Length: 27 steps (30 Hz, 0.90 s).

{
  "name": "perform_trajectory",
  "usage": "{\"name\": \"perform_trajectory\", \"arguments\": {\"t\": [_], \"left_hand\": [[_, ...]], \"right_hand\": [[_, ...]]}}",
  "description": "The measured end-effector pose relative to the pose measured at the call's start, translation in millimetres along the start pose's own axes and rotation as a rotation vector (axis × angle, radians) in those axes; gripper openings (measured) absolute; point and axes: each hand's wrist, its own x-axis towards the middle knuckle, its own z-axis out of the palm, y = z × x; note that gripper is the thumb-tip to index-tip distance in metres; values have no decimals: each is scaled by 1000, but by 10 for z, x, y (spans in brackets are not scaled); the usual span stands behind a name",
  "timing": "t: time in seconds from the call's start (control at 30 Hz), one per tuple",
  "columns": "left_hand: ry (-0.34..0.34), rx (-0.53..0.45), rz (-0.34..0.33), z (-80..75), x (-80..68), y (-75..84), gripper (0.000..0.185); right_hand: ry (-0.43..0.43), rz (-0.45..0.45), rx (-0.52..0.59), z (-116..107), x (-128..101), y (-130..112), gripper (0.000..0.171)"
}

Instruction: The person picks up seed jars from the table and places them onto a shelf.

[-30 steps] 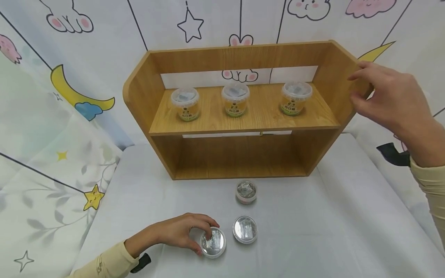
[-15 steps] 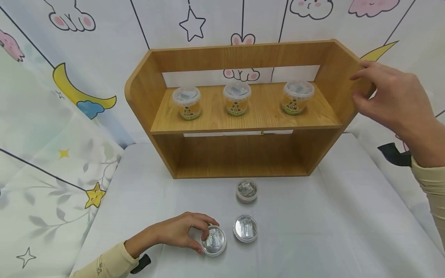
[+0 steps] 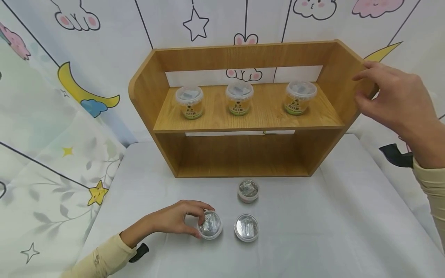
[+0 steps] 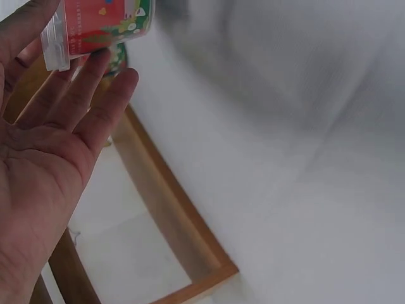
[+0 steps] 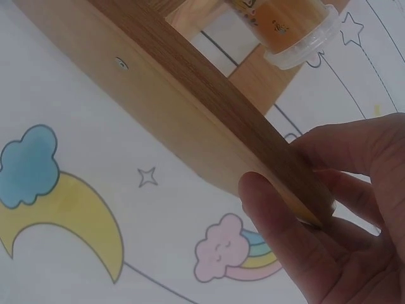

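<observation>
My left hand (image 3: 199, 219) grips a small clear-lidded cup (image 3: 210, 225) at the near left of the white table (image 3: 313, 231), fingers curled round its rim. The left wrist view shows that cup (image 4: 95, 25) with a red label against my fingertips (image 4: 104, 76). Two like cups stand beside it: one (image 3: 246, 227) just to its right, one (image 3: 248, 190) nearer the shelf. My right hand (image 3: 365, 83) holds the front edge of the wooden shelf's right side panel (image 3: 342, 88), thumb (image 5: 278, 221) on one face and fingers on the other.
Three yellow-labelled cups (image 3: 189, 102) (image 3: 239, 99) (image 3: 300, 97) stand in a row on the upper board of the shelf (image 3: 243, 119). Its lower bay (image 3: 240, 156) holds nothing. Cartoon-printed cloth walls close in the table at the back and left.
My left hand has moved the cup a little away from the table's front edge, toward the shelf. The right hand stays on the side panel.
</observation>
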Motion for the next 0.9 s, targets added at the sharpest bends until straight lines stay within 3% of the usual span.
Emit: {"name": "perform_trajectory", "arguments": {"t": [0.27, 0.53, 0.9], "left_hand": [[106, 45, 22, -233, 45, -39, 26], [193, -14, -69, -378, 45, -187, 25], [331, 2, -99, -551, 52, -401, 28]], "right_hand": [[9, 7, 6, -12, -13, -3, 32], [6, -3, 7, -8, -4, -4, 32], [25, -17, 5, 7, -3, 11, 32]]}}
